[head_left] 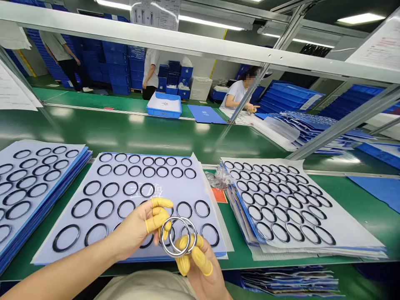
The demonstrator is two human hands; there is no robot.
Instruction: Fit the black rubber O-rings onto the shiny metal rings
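Two shiny metal rings (166, 249), overlapping each other, are held up in front of me between both hands. My right hand (200, 260) pinches them from below and the right, its fingers closed. From the left, my left hand (151, 221) has curled fingers against the rings' left edge, with one finger stretched above. Yellow finger cots cover fingertips on both hands. Behind them lies a white sheet (175, 188) with rows of dark-edged rings (91, 188); part of its lower rows is hidden by my hands.
A stack of ring-covered sheets (350, 227) stands to the right, another ring-covered stack (73, 164) to the left. Crumpled plastic (220, 178) and a red card (219, 195) sit between stacks. Beyond the green table (125, 129) are a blue tray (164, 112) and a seated person (236, 93).
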